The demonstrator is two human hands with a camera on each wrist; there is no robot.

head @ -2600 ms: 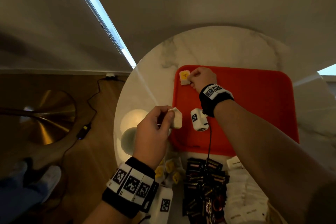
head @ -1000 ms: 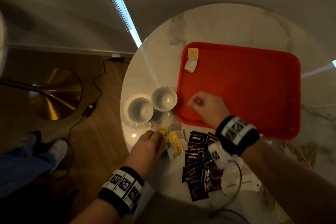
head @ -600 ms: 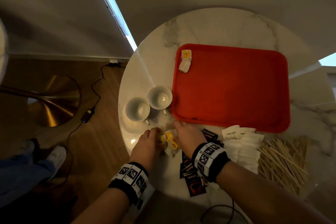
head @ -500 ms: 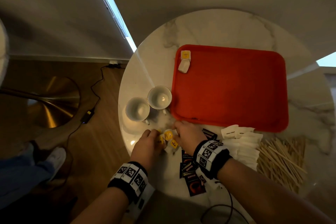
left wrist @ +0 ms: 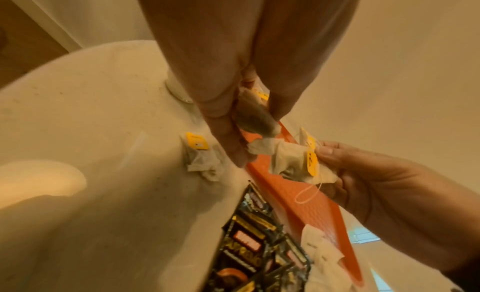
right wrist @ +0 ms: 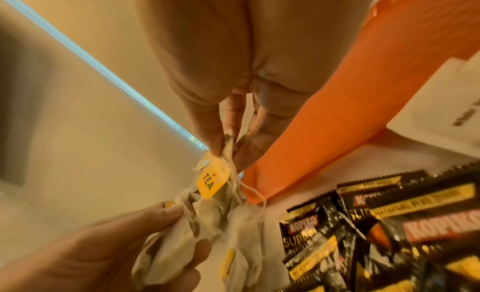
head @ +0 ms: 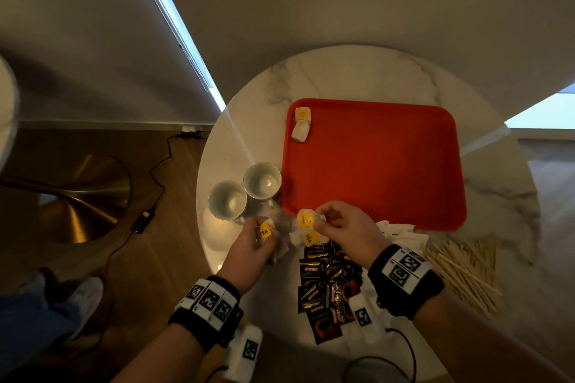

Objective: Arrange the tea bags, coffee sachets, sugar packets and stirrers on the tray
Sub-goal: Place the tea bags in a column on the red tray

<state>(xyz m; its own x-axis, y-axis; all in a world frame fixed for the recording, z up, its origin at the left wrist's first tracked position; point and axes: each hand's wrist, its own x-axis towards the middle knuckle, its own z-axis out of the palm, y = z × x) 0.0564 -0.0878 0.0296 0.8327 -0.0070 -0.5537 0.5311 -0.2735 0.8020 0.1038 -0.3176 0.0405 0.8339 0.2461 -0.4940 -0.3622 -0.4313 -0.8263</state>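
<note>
Both hands are working at the near-left part of the round marble table [head: 357,71], just off the near-left corner of the red tray [head: 373,165]. The left hand [head: 252,252] is pinching one tea bag [head: 264,232] by its paper body, yellow tag facing up. The right hand [head: 345,232] is pinching a bunch of tea bags [right wrist: 221,210] between thumb and fingers, their strings hanging tangled. One tea bag [left wrist: 201,156] is lying on the table beneath them. A single placed tea bag [head: 301,124] is lying in the tray's far-left corner. Black coffee sachets [head: 323,289] are lying heaped at the near edge, white sugar packets [head: 401,235] beside them, wooden stirrers [head: 463,270] toward the near-right edge. Two white cups [head: 245,191] are standing at the left edge.
</note>
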